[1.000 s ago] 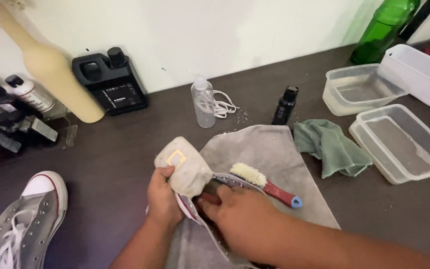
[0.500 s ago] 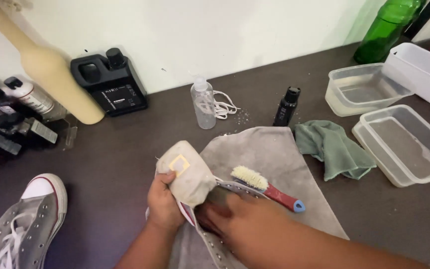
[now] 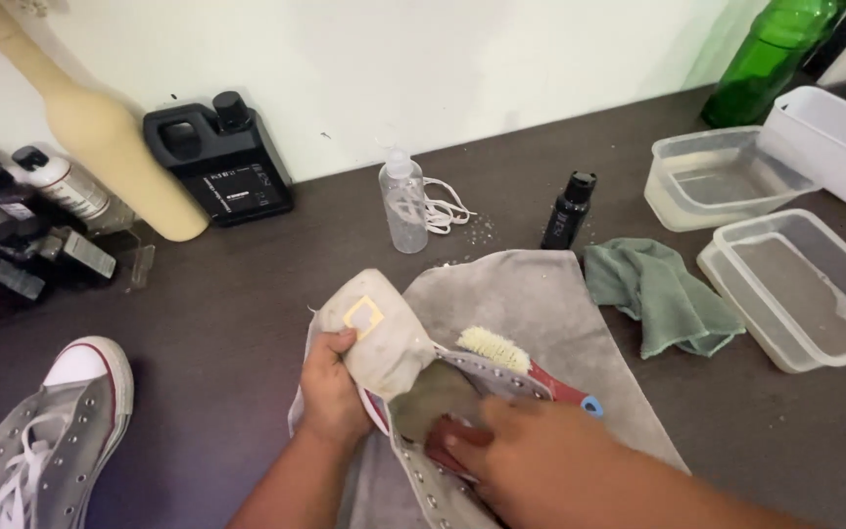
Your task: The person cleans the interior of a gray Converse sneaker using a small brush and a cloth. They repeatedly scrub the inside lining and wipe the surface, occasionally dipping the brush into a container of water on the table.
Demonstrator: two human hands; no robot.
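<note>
On the grey towel (image 3: 550, 323) at table centre, left hand (image 3: 333, 392) grips the unlaced grey sneaker (image 3: 413, 377) by its folded-back tongue, long axis running toward the body, while right hand (image 3: 531, 456), fingers tucked inside the opening, lies nearer the brush (image 3: 526, 364).

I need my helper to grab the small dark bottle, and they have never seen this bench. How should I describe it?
Start at the grey towel spread in the middle of the dark counter. Just past its far edge, right of the clear spray bottle, stands the small black bottle. It is the only short, black-capped dark bottle standing alone there.
</note>
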